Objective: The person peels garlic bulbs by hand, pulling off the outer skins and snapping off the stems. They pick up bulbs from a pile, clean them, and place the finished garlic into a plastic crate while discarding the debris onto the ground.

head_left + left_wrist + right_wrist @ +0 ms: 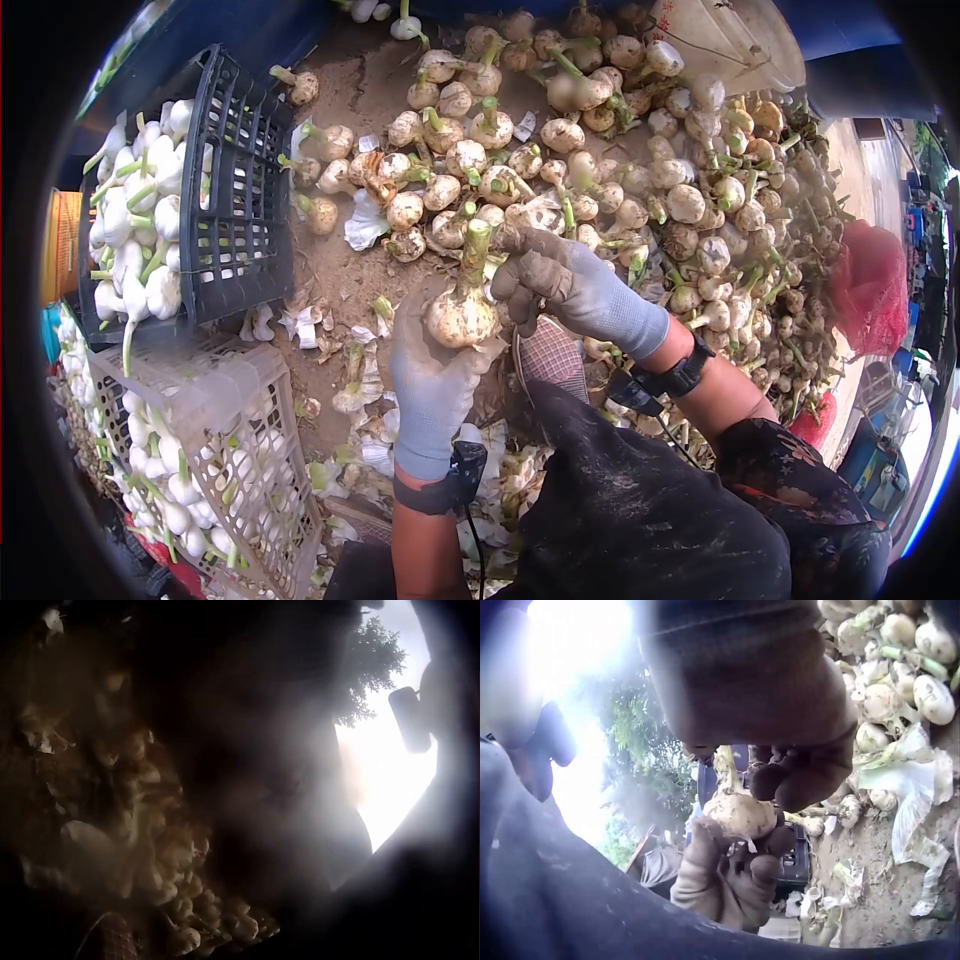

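A garlic bulb (pixel 462 318) with a cut green stem stands upright in my gloved left hand (pixel 432 385), whose fingers and thumb hold it from below. Its outer skin is soiled, and a loose flap of skin shows at its base. My gloved right hand (pixel 580 290) is close beside the stem, its fingers curled toward the palm. In the right wrist view the right fingers (pixel 795 784) are bent right next to the garlic bulb (pixel 739 815), with nothing plainly visible in them. The left wrist view is dark and blurred.
Unpeeled garlic bulbs (pixel 690 205) are heaped ahead and to the right. A black crate (pixel 240 190) and a pale crate (pixel 265 400) of white bulbs stand at left. Peeled skins (pixel 375 455) litter the ground; a red mesh bag (pixel 868 285) lies far right.
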The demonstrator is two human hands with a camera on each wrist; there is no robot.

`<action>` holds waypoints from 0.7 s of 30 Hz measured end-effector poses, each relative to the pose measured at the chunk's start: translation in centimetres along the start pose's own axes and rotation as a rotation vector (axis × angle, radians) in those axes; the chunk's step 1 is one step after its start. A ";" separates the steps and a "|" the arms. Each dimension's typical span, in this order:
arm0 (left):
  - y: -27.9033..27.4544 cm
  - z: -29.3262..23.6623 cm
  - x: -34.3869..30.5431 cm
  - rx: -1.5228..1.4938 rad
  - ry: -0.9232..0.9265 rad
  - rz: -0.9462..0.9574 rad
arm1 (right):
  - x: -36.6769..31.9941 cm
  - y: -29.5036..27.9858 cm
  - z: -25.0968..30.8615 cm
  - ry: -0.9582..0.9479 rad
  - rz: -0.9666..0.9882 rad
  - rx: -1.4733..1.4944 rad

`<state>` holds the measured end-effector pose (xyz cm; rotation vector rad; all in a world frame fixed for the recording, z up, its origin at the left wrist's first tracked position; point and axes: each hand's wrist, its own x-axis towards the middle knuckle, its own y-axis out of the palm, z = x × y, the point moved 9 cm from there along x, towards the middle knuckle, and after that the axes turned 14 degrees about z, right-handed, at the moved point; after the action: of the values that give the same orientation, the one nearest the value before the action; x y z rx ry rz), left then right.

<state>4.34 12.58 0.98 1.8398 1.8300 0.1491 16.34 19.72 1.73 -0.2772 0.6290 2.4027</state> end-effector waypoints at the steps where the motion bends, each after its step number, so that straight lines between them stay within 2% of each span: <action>1: -0.6 -0.2 -0.6 -0.018 0.001 0.004 | 0.1 0.7 -1.1 0.032 0.056 0.001; 3: 0.1 -1.2 -1.3 0.292 0.006 0.143 | 0.7 2.0 -1.1 0.053 0.092 -0.548; 5: -0.6 -1.0 -2.3 0.341 0.007 0.092 | 0.7 2.8 -0.7 0.026 0.044 -0.563; 7: -1.6 0.2 -2.9 0.038 -0.027 0.056 | 0.6 3.4 -1.0 0.060 0.020 -0.579; 8: -1.8 0.4 -3.2 0.038 -0.034 0.053 | 0.7 3.9 -1.4 0.020 0.034 -0.645; 11: -2.8 1.1 -3.8 -0.001 -0.090 0.027 | 0.5 4.7 -2.0 0.067 0.107 -0.630; 14: -3.3 1.9 -4.3 -0.159 -0.110 0.014 | 0.7 5.2 -1.8 0.108 0.130 -0.655; 16: -3.8 2.0 -4.2 -0.324 -0.005 0.019 | 0.8 5.4 -1.7 0.127 0.105 -0.596; 17: -4.0 2.4 -4.6 -0.324 -0.012 0.010 | 0.7 5.3 -2.0 0.147 0.071 -0.545; 19: -4.1 3.6 -4.9 -0.563 -0.057 -0.006 | 1.1 5.2 -2.3 0.152 0.076 -0.607; 20: -3.8 4.7 -5.1 -0.824 -0.156 -0.044 | 1.2 5.7 -1.7 0.076 0.090 -0.841; 21: -3.7 5.4 -4.9 -0.822 -0.160 -0.052 | 1.2 6.4 -1.4 -0.001 0.103 -1.071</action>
<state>2.97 6.09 -3.80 1.1801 1.3932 0.6137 11.45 15.23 2.50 -0.6786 -0.7233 2.6118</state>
